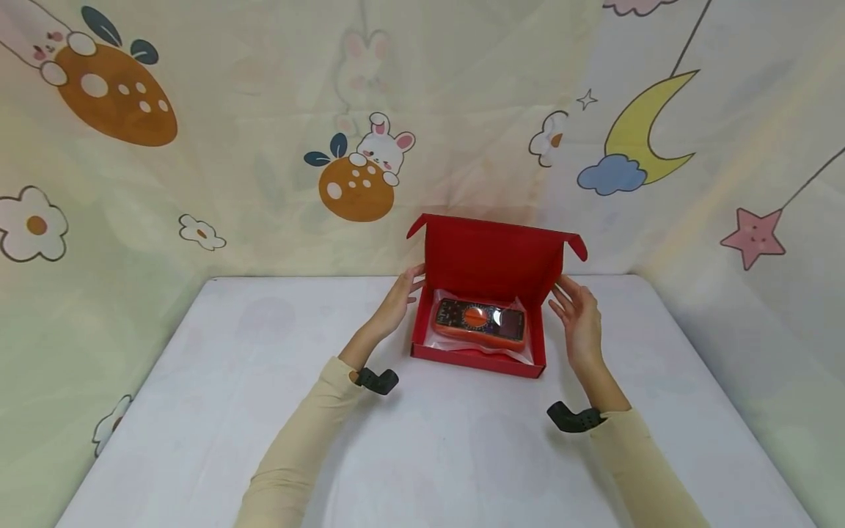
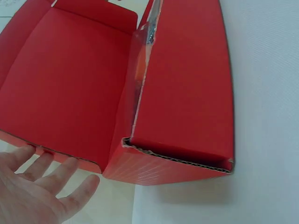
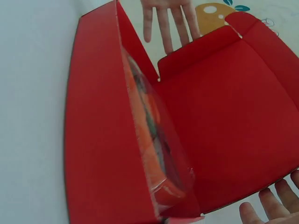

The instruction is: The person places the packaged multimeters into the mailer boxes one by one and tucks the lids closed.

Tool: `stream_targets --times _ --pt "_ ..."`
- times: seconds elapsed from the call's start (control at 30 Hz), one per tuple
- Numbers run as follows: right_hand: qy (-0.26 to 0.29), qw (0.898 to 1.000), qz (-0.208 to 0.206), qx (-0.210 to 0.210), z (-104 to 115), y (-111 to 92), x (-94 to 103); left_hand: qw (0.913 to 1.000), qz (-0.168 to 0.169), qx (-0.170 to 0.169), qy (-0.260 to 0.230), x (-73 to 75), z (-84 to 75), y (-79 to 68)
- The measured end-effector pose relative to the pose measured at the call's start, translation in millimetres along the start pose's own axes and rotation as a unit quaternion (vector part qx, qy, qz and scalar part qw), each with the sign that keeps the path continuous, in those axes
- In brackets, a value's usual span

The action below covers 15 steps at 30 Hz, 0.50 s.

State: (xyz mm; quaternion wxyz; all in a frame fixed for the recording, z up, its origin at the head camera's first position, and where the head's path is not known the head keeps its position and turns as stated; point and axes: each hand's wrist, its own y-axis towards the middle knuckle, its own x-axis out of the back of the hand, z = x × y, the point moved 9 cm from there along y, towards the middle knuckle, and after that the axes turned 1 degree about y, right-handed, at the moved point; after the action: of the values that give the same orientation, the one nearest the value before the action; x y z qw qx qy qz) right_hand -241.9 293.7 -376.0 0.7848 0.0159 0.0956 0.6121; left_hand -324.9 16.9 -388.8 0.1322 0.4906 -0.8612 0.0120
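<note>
A red cardboard box [image 1: 478, 359] stands on the table with its lid [image 1: 491, 253] raised at the back. Inside lies an orange and black multimeter [image 1: 480, 323] in a clear plastic bag [image 1: 445, 343], its dial facing up. My left hand [image 1: 394, 301] is at the lid's left side, fingers extended, the fingertips right at the side flap in the left wrist view. On the opposite side, my right hand [image 1: 581, 323] reaches to the lid's right edge with loosely bent fingers. Both hands appear in the right wrist view, one on each side of the lid.
The white table [image 1: 297, 323] ends just behind the box, where a patterned cloth [image 1: 264, 147] hangs. More cloth rises along both sides. A black camera band [image 1: 378, 381] sits on the left wrist and another band [image 1: 574, 419] on the right.
</note>
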Motion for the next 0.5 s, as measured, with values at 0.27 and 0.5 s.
stream_targets --times 0.27,0.5 --pt "0.067 0.998 -0.009 -0.006 -7.6 -5.3 6.9 0.9994 -0.023 -0.025 -0.005 2.8 -11.9 -13.3" --pt "0.050 0.999 -0.016 0.000 -10.5 -8.1 14.3 0.9989 -0.029 -0.015 -0.032 3.8 -0.3 -14.4"
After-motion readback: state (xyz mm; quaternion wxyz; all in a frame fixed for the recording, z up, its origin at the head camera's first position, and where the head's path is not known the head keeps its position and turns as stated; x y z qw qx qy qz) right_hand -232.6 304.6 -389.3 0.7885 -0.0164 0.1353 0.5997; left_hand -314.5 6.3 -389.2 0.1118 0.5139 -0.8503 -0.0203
